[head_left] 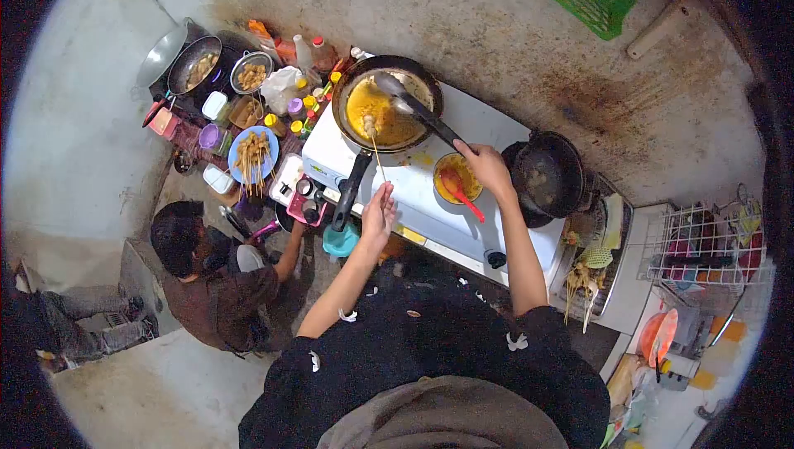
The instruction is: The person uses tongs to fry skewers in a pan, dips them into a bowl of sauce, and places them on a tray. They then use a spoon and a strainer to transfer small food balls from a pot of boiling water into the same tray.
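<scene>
My left hand (378, 219) is closed on the lower end of a thin wooden skewer (378, 155), whose food-covered tip lies in the frying pan (338, 110). Yellow egg-like food (368, 106) spreads in that pan. In my right hand (486, 169) is the black handle of a cooking spoon (423, 115); its metal head is over the pan and somewhat blurred. Just left of my right hand, on the white stove (397, 180), stands a bowl (439, 187) of yellow mixture with a red spoon (470, 205) in it.
A black wok (542, 176) sits at the stove's right. Left of the stove are a blue plate (273, 139) of skewers, jars and bottles. Another person (219, 300) crouches at lower left, reaching toward a pink container (308, 209). A wire rack (703, 238) is at right.
</scene>
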The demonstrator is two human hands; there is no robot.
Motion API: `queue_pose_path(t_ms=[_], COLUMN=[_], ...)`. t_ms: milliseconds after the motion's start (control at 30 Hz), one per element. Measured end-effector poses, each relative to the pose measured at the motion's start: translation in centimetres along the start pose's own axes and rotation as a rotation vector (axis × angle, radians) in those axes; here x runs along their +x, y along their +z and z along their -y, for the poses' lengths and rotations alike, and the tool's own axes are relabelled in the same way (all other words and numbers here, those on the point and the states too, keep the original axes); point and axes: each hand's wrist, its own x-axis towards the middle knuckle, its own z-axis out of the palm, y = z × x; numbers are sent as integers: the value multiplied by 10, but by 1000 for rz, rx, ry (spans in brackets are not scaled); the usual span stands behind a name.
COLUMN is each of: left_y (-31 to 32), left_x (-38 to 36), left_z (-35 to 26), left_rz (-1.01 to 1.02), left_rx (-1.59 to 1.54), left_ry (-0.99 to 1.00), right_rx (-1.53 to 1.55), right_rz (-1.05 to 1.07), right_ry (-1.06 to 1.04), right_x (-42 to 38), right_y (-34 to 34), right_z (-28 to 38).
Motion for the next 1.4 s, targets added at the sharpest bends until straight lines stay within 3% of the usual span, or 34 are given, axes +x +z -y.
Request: queue_pose_path(t_ms=[133,233,333,400,500,633,700,733,800,900,1133,1200,1300,1400], left_y=[1,2,3,2,1,-5,-7,-8,-10,-8,-5,-6,-6,-5], left_x=[-2,-1,-2,-4,-5,-2,0,0,0,3,9,11,13,13], left_z=[-1,-1,-1,-2,-2,-2,-1,-1,0,1,1,1,3,3], left_rz=[-16,-56,-56,-44,-37,-28,-26,-27,-31,-33,-60,-45,-34,-37], left_rx=[1,7,14,7,3,39,43,45,50,51,23,19,1,-3], left_ry=[-15,-35,-57,-59,-52,-56,-43,-31,-20,-5,32,28,37,40], right_rx=[-53,53,-53,21,97,-35,59,59,29,-31,-71,51,19,-16], right_rz=[-52,7,-130,-28,-45,-66,59,61,-137,-19,-98,48,-81,-56], right_ry=[-66,4,16,-35,-1,0,10,7,-40,-33,-16,21,0,-45], right_x=[-4,6,9,6,-2,4,4,4,3,-6,0,-2,0,-7], right_y=[6,18,23,22,15,21,18,19,21,11,16,14,19,18], right_z=[-1,-12,-17,-15,-5,-12,-11,-13,-12,-5,-11,-9,-10,-7])
